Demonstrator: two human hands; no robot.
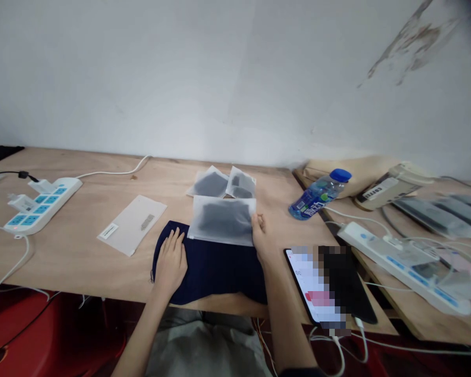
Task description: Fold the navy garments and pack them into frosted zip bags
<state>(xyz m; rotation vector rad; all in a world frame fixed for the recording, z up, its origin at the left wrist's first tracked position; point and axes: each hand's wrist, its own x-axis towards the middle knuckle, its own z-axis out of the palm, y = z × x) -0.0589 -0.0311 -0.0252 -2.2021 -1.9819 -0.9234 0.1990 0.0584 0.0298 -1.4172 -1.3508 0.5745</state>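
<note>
Gripping the frosted plastic pouch [223, 220] by its near-right corner, the right hand [260, 236] lifts it; its length runs leftward above the dark navy folded cloth [212, 269], where the left hand [171, 262] presses flat, open.

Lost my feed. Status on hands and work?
Left hand flat on dark navy folded cloth. Right hand grips frosted plastic bag with dark contents. Nothing in the way.
</note>
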